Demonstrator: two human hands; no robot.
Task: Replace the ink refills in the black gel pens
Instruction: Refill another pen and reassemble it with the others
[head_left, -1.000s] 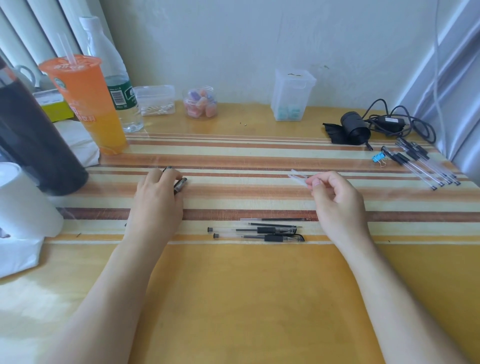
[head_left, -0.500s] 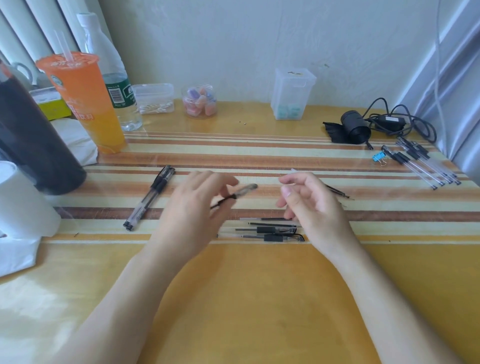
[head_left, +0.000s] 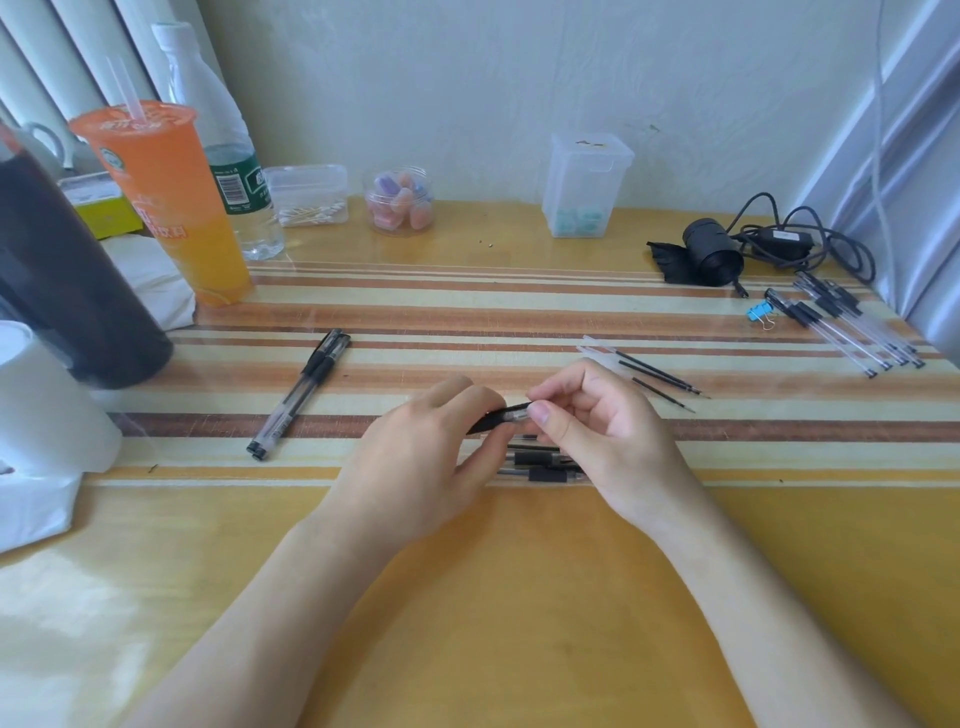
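Observation:
My left hand (head_left: 415, 462) and my right hand (head_left: 597, 426) meet over the middle of the striped desk (head_left: 467, 312). Together they pinch one black gel pen (head_left: 501, 417): the left holds its dark grip end, the right thumb and fingers hold its clear end. Under the hands lie more pen parts (head_left: 540, 460), partly hidden. Two assembled pens (head_left: 298, 395) lie side by side to the left. Loose refills (head_left: 654, 371) lie just right of my right hand.
An orange drink cup (head_left: 166, 202), a water bottle (head_left: 223, 156) and a dark flask (head_left: 62, 280) stand at the left. Small plastic boxes (head_left: 584, 187) line the wall. A black cable and adapter (head_left: 753, 249), a blue clip (head_left: 757, 313) and several pens (head_left: 847, 322) lie at the right.
My left hand left the two pens at the left and came to the middle carrying a pen part. My right hand dropped the refill at the right and joined it on the pen.

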